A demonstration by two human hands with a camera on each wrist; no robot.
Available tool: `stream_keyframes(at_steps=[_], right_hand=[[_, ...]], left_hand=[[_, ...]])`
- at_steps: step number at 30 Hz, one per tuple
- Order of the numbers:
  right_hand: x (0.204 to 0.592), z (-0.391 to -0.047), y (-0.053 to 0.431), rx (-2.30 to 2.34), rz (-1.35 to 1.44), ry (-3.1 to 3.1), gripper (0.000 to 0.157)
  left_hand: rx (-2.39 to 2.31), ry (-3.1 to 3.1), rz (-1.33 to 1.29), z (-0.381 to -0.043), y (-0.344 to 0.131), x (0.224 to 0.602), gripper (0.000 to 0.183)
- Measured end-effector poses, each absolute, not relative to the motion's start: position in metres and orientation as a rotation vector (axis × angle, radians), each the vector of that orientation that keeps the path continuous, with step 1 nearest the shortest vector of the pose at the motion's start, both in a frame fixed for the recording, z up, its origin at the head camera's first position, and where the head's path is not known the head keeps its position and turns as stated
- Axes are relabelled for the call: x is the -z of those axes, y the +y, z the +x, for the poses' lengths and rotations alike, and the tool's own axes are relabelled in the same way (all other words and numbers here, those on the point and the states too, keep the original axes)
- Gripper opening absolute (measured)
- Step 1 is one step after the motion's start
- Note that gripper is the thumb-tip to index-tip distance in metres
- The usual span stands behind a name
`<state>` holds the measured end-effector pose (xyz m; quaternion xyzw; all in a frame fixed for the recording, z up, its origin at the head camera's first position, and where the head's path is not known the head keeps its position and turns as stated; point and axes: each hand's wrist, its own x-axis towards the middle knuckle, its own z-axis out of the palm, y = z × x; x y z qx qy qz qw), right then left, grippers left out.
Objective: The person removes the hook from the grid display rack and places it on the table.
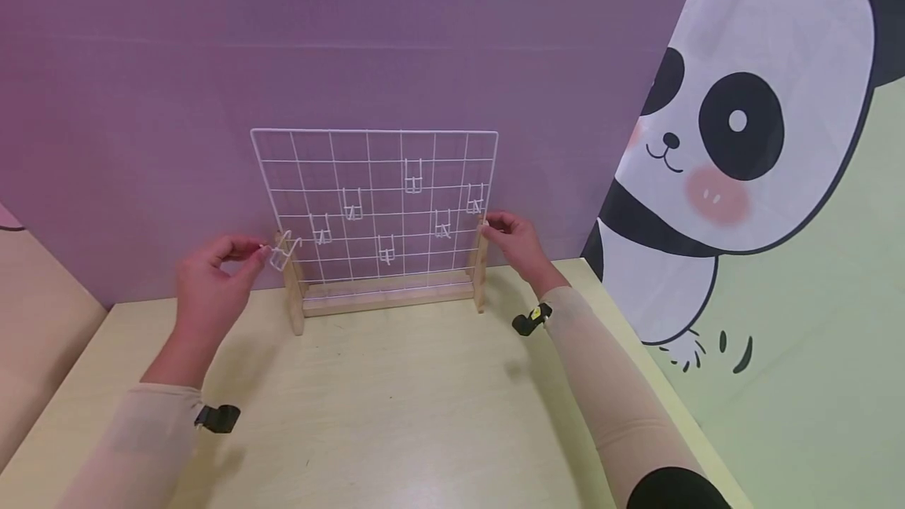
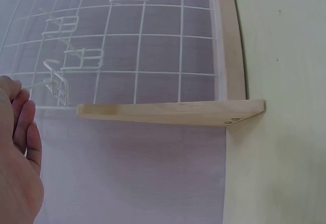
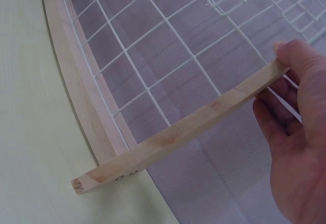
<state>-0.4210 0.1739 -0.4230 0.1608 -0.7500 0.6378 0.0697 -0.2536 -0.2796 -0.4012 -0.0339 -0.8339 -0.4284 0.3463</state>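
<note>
My left hand [image 1: 212,281] pinches the end of a white wire hook [image 2: 60,89] between thumb and fingertips, beside the grid's left edge. In the head view that hook overlaps the top of the left wooden upright [image 1: 293,301]. A white wire grid panel [image 1: 375,131] stands in the wooden stand [image 1: 389,303], leaning back a little. Several similar white hooks, one of them high up [image 1: 413,184], hang across the grid. My right hand [image 1: 519,246] grips the upper end of the right upright [image 3: 188,124], thumb on the near side and fingers curled behind.
The stand rests near the back of a pale wooden table [image 1: 396,407]. Close behind it rises a purple backdrop [image 1: 353,85]. A green wall with a panda picture [image 1: 707,258] borders the table on the right.
</note>
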Motion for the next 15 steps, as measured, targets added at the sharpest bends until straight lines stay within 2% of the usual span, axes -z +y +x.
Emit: stream_keyframes(at_steps=[15], right_hand=[[0.426,-0.421,0.173,-1.904,0.473,-2.260,0.030]], left_hand=[[1.106,-2.202,-0.228,-0.260,-0.270,0.421,0.010]])
